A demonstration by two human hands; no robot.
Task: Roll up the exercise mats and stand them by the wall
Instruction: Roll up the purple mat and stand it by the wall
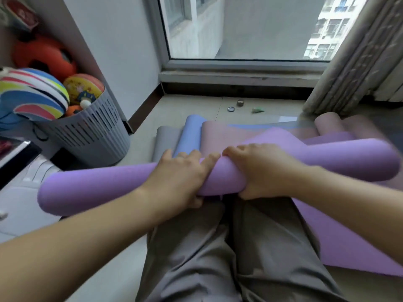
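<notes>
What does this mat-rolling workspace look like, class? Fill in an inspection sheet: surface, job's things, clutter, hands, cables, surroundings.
Surface: pale tiled floor, partly under mats.
Job's things: purple foam exercise mat, partly rolled; flat grey mat, blue mat and pink mat lie beyond it.
Clutter: small round objects and a green scrap near the window.
Hands: left hand and right hand both grip the roll's middle.
Cables: nothing seen.
Surroundings: grey slatted plastic basket of balls, window, beige curtain.
</notes>
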